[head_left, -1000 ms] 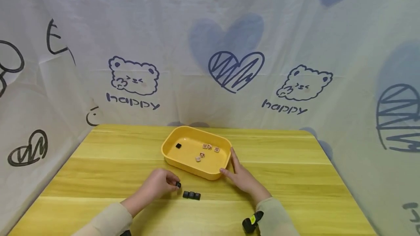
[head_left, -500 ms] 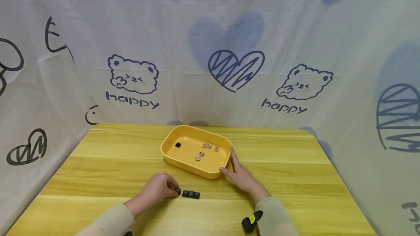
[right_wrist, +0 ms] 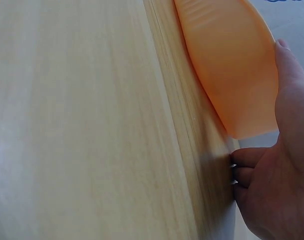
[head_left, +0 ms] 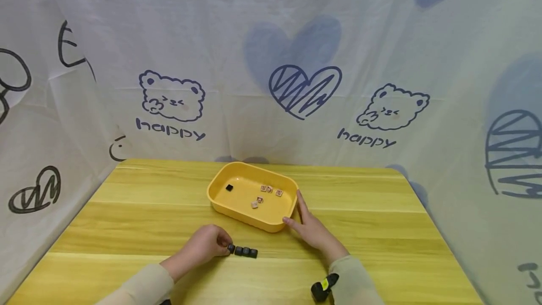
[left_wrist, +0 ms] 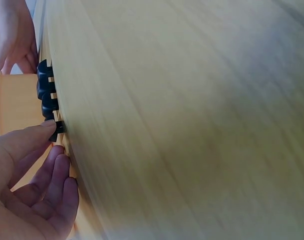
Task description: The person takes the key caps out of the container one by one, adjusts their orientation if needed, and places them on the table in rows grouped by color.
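My left hand [head_left: 208,243] pinches a small black block [head_left: 231,248] between thumb and fingertips, low at the table. In the left wrist view the thumb lies over that block [left_wrist: 54,131]. To its right, three like black blocks [head_left: 246,251] stand in a row, and the pinched one sits at the row's left end. My right hand [head_left: 312,230] holds the right end of a yellow tray [head_left: 243,221], thumb at the near corner and a finger along the end wall. In the right wrist view the thumb touches the rim of the tray [right_wrist: 231,65], with the other fingers low beside it.
Inside the tray lie a single black block [head_left: 229,188] and several small beige cubes [head_left: 264,188] with marked faces. The wooden table [head_left: 360,211] is backed by a white curtain [head_left: 237,121] with drawn hearts and bears. A black strap device [head_left: 323,287] sits at the right sleeve.
My left hand has brought the pinched block down and toward me, then slightly right, to the left end of the row. The right hand and tray have stayed in place.
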